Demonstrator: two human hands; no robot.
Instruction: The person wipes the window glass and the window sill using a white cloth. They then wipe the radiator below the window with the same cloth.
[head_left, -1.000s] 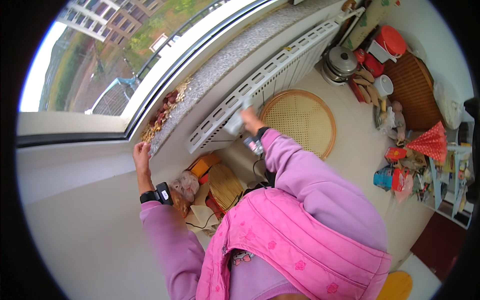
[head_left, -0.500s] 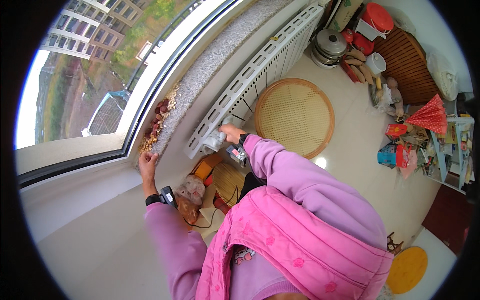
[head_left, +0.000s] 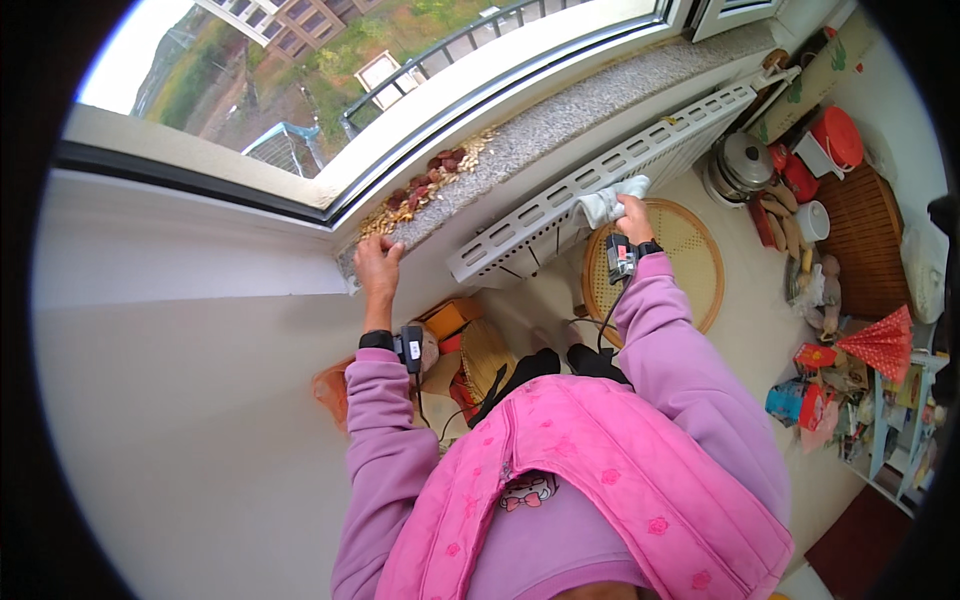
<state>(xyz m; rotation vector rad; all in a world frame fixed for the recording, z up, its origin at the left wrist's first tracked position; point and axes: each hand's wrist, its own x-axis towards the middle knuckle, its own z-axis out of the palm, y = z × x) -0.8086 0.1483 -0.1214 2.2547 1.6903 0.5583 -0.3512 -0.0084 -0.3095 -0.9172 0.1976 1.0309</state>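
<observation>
My right hand (head_left: 634, 218) grips a crumpled white cloth (head_left: 603, 203) at the outer edge of the white radiator (head_left: 600, 186). The cloth lies partly over the radiator's slotted top. My left hand (head_left: 377, 268) rests its fingertips on the near end of the speckled grey stone windowsill (head_left: 540, 128), with the thumb a little apart from the fingers. Just beyond those fingertips, yellowish dried bits (head_left: 378, 222) spread along the sill beside the window frame. Dark red, wrinkled dried fruits (head_left: 432, 178) continue the row, followed by pale seeds or kernels (head_left: 474, 150).
A round woven tray (head_left: 697, 240) stands on the floor beyond the radiator. Orange boxes (head_left: 450, 318) and an orange plastic bag (head_left: 333, 388) sit below my left arm. A lidded metal pot (head_left: 741, 165), a red bucket (head_left: 838, 137) and bagged goods (head_left: 800, 390) line the right side.
The view has turned. My right hand has moved away along the radiator toward its far end, taking the white cloth along. My left hand stays at the sill's near end, thumb now further apart.
</observation>
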